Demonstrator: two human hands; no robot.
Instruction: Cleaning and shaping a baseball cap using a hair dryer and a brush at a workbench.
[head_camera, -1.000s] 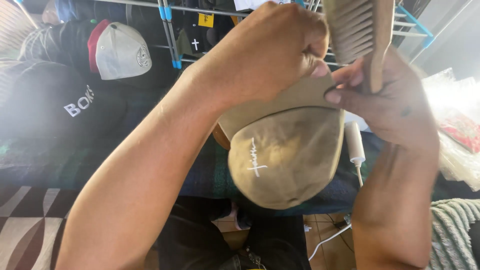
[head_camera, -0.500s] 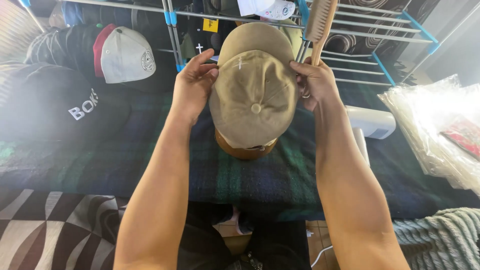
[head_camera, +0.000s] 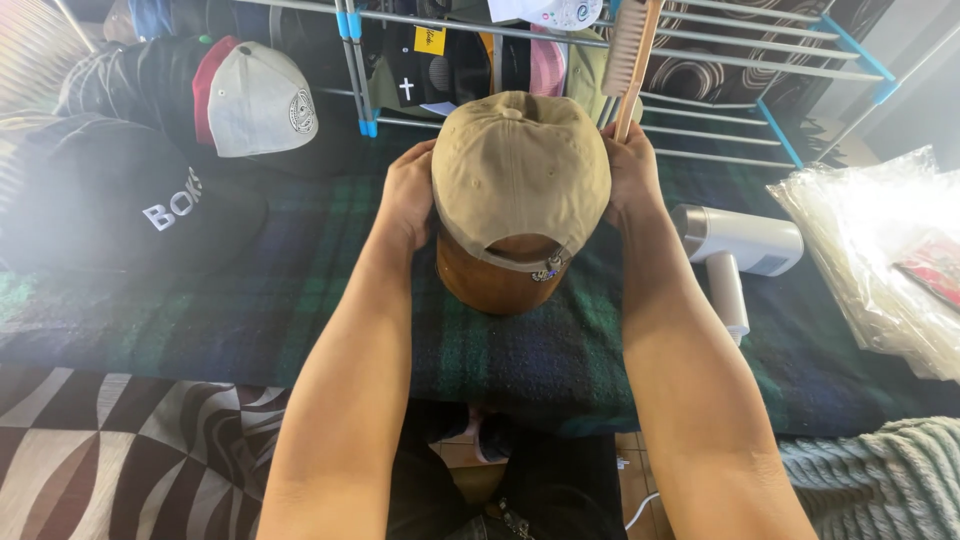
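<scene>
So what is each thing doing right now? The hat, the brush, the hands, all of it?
Tan cap: sitting on a brown rounded form, back strap facing the camera.
Left hand: pressed against the cap's left side.
Right hand: against the cap's right side, gripping a wooden brush, which points up.
Grey and red cap: lying on dark clothes.
White handheld appliance: lying on the plaid blanket.
Clear plastic bags: piled at right.

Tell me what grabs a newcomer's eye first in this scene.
The tan cap at centre, sitting on a brown rounded form, with the left hand and right hand pressed to its sides. The right hand also holds a wooden brush pointing up. At upper left lies a grey and red cap.
</scene>
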